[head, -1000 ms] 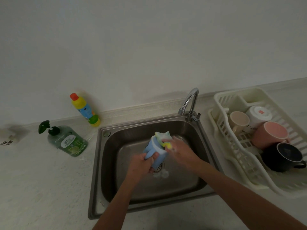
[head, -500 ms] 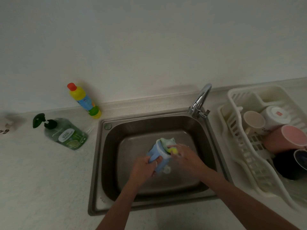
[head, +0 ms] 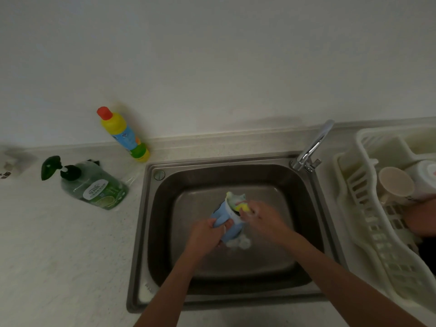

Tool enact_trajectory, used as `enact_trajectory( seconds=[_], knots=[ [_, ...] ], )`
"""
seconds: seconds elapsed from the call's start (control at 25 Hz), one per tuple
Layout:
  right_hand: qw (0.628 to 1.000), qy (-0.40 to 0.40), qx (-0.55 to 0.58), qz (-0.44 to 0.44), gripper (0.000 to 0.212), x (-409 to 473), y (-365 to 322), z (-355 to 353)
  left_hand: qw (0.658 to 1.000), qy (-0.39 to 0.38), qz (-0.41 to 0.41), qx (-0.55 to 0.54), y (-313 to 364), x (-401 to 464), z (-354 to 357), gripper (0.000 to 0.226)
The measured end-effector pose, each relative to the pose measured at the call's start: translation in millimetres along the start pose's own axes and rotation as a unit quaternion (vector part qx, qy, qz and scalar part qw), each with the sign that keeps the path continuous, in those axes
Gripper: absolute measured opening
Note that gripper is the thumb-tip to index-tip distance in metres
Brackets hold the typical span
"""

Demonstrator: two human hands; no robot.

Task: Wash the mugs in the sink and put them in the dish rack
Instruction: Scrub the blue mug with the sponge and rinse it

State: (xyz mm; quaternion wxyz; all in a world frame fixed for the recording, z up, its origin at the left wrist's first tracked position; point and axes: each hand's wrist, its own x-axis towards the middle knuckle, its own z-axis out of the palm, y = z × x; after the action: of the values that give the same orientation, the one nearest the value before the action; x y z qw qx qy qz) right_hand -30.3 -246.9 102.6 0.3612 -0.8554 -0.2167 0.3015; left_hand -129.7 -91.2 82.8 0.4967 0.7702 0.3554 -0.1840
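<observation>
Field notes, landmark is the sink (head: 162, 232): steel basin, no standing water that I can make out, only a clump of suds on the floor just behind the mug. To the sink's right sits the white dish rack (head: 368, 208), holding a beige mug (head: 396, 185) on its side, a white mug (head: 424, 178) beside it, and at the frame edge what look like a pink and a dark one, mostly cut off. I count those as done, judging by where they lie. Left of the sink stand a green soap dispenser (head: 94, 185) and a yellow bottle (head: 122, 133) with a red cap; the faucet (head: 313, 147) rises at the sink's back right corner, no stream visible. Over the sink's middle I have the blue mug (head: 226, 220), tilted, mouth up and away. My left hand (head: 205, 234) wraps the lower body, fingers curled round it. My right hand (head: 262, 218) pinches a yellow-green sponge (head: 236, 200) pushed into the mouth. Handling, as I judge it: stiff, probably ceramic, modest weight, breakable against steel, and slick with lather. The body wrap is the safe hold while scrubbing; whether the handle is free I cannot tell, it is hidden. For the carry to the rack I would rinse first, since soapy walls invite a slip.
</observation>
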Motion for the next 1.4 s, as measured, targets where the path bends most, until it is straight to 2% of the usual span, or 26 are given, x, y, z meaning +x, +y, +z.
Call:
enact_trajectory(
  seconds=[0.2, 0.36, 0.6, 0.68, 0.84, 1.08, 1.16, 1.28, 1.4],
  knots=[
    [0.999, -0.039, -0.032, 0.002, 0.013, 30, 4, -7, 0.999, -0.008, -0.025, -0.025, -1, 22, -11, 0.034],
    [0.998, -0.036, -0.054, -0.010, 0.033, 56, -2, -7, 0.999, 0.000, -0.027, -0.022, -2, 36, -15, 0.034],
    [0.971, -0.056, -0.228, -0.046, 0.021, 106, -5, -27, 0.998, 0.012, -0.032, -0.044, 0, 56, -25, 0.039],
    [0.975, -0.025, -0.216, -0.034, 0.019, 121, -8, -35, 0.998, 0.016, -0.026, -0.049, 5, 60, -28, 0.037],
    [0.990, 0.059, -0.120, -0.037, 0.015, 146, -16, -42, 0.999, 0.022, -0.009, -0.039, 12, 66, -33, 0.033],
    [0.976, 0.171, -0.103, -0.084, 0.015, 193, -11, -24, 1.000, 0.021, -0.017, -0.014, 8, 67, -30, 0.034],
    [0.974, 0.161, -0.124, -0.095, 0.020, 203, 2, -17, 0.999, 0.016, -0.028, -0.001, 4, 66, -29, 0.039],
    [0.970, 0.093, -0.193, -0.113, 0.036, 207, 22, -8, 0.999, 0.012, -0.027, 0.028, -2, 65, -27, 0.044],
    [0.934, 0.076, -0.323, -0.137, 0.049, 212, 30, -14, 0.999, 0.017, -0.029, 0.042, -5, 63, -26, 0.041]
  ],
)
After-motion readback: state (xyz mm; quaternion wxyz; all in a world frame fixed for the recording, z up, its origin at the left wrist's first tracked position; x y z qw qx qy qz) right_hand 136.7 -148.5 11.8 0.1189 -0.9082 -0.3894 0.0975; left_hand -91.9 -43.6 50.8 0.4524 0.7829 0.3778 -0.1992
